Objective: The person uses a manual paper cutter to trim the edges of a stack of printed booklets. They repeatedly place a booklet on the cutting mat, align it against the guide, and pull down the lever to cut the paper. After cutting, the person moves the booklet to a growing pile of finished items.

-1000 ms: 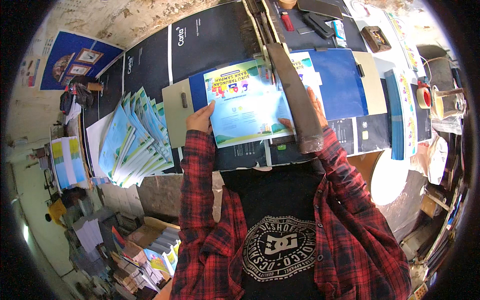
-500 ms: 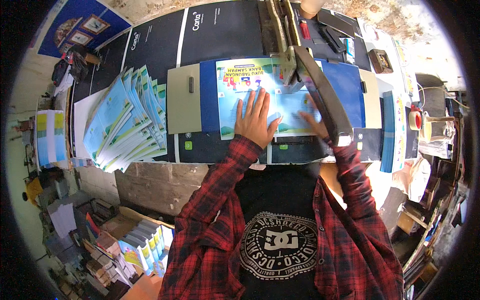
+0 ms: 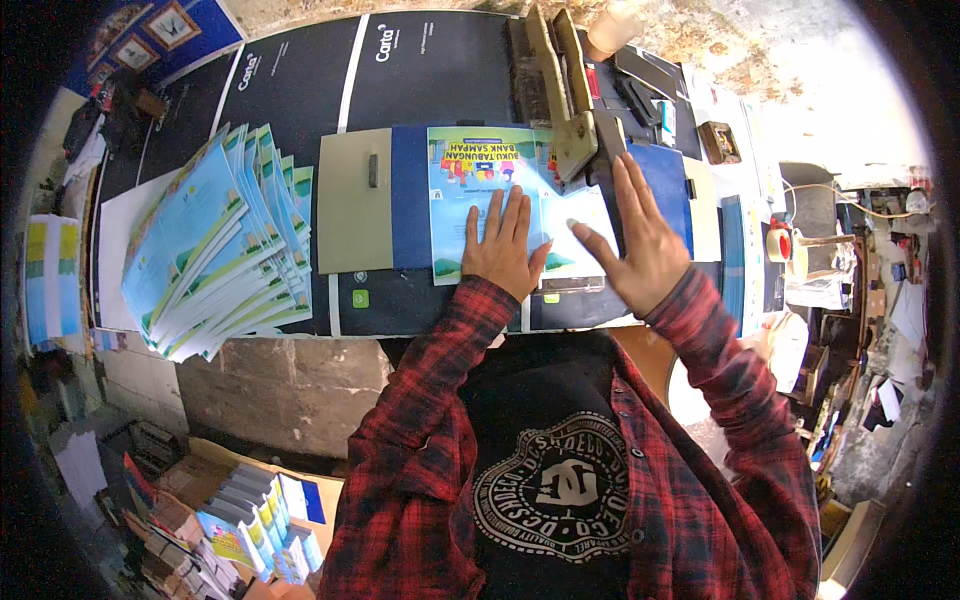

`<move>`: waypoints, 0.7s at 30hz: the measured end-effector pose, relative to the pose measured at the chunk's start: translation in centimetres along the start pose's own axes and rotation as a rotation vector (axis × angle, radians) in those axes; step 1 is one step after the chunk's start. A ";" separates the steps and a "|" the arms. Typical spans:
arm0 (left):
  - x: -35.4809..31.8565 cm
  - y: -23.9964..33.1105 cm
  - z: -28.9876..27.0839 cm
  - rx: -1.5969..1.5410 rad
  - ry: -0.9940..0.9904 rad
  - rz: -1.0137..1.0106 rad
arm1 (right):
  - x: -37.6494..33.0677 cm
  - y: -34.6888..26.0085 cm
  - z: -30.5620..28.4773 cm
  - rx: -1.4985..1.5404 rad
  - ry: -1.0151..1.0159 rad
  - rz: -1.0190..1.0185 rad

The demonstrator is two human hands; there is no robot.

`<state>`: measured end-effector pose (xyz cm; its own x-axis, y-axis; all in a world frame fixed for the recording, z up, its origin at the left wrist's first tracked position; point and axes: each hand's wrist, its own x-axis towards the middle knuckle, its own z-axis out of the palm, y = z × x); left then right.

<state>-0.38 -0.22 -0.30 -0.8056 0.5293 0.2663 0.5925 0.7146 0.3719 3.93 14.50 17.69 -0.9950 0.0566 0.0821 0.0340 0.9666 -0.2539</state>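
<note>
The booklet [image 3: 480,190] lies on the cutter board [image 3: 355,200], under the left hand [image 3: 503,250]; the fanned stack [image 3: 215,250] lies left of it.

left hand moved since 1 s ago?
Yes. The left hand went from gripping the booklet's left edge to lying flat on its middle, rightward toward the paper cutter's arm.

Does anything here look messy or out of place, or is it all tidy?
Mostly orderly. The left hand presses the booklet flat and square on the cutter board, while the right hand rests on the cutter arm. The one loose spot is the stack of booklets on the left, fanned out and askew rather than squared up.
</note>
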 end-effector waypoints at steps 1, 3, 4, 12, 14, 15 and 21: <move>-0.1 0.0 0.1 -0.013 0.005 0.001 | -0.8 -0.2 1.0 -0.005 0.028 0.004; -0.3 -0.1 0.0 -0.008 -0.018 -0.013 | -0.9 -0.4 2.2 0.007 0.054 -0.002; -0.3 -0.2 0.0 -0.006 -0.029 -0.020 | -0.7 -0.5 2.2 0.029 0.042 0.012; -0.3 0.1 -0.8 -0.038 -0.036 -0.034 | -1.8 0.9 8.1 -0.002 0.252 -0.060; 0.4 -0.2 -0.7 -0.035 -0.004 -0.024 | -1.1 0.6 7.4 0.039 0.246 -0.070; 0.0 -0.2 -0.5 -0.042 -0.005 -0.021 | -1.5 0.1 6.5 0.088 0.225 -0.054; -0.2 -0.4 0.0 0.008 0.008 -0.021 | 2.9 4.2 -5.1 0.229 -0.153 -0.368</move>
<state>-0.42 -0.59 -0.49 -0.8176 0.5108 0.2658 0.5758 0.7290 0.3701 1.64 19.98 21.76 -0.9399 -0.3348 0.0675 -0.3290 0.8342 -0.4426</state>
